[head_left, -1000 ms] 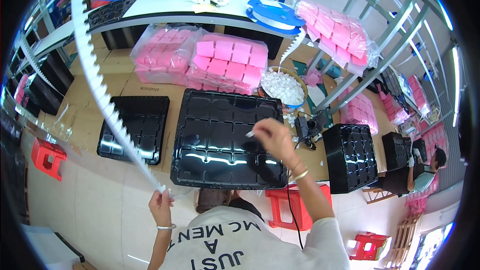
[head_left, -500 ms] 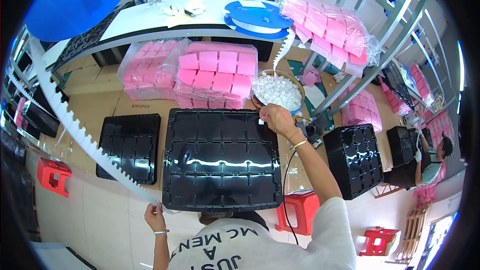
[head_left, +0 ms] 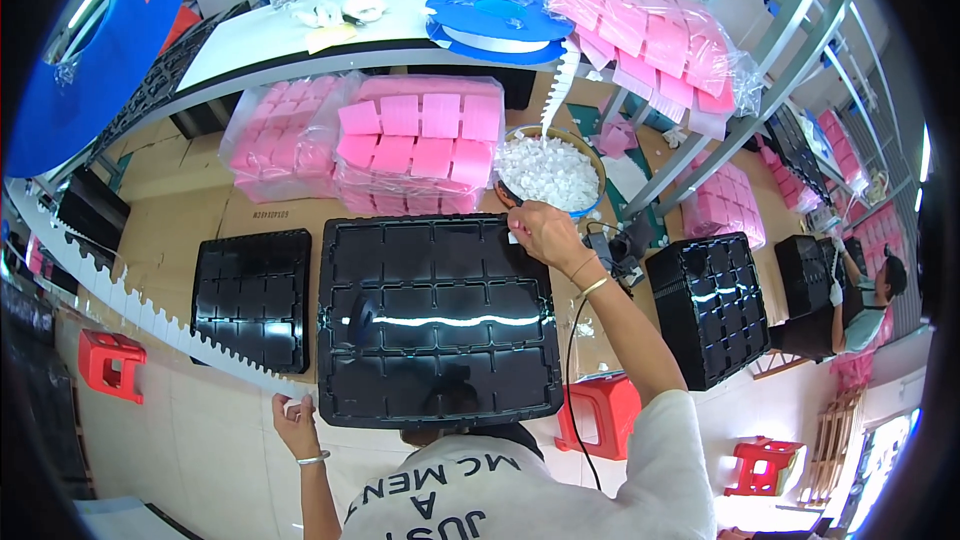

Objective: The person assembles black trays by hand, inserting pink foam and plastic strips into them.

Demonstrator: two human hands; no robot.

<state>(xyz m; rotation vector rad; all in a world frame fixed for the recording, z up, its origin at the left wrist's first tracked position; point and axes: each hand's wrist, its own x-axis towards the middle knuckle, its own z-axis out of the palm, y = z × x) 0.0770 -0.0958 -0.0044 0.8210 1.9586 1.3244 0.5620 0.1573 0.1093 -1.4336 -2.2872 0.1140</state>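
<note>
A black moulded plastic tray with rows of shallow compartments lies upside-down-looking and glossy in front of me. At its far right corner my right hand is closed in a pinch, a small white piece showing at the fingertips. Down by the tray's near left corner, my left hand holds the lower end of a long white toothed strip between thumb and fingers. That strip runs up to a large blue reel at upper left. Just beyond my right hand stands a round tub heaped with small white pieces.
Another black tray lies left, and a stack of black trays stands right. Bagged pink foam blocks sit behind. A second blue reel rests on the white shelf. A black cable hangs beside the tray. A co-worker works far right.
My left hand has shifted a little left and up along the strip, whose end no longer trails past my fingers. My right hand stays at the tray's corner. The whole view has turned slightly.
</note>
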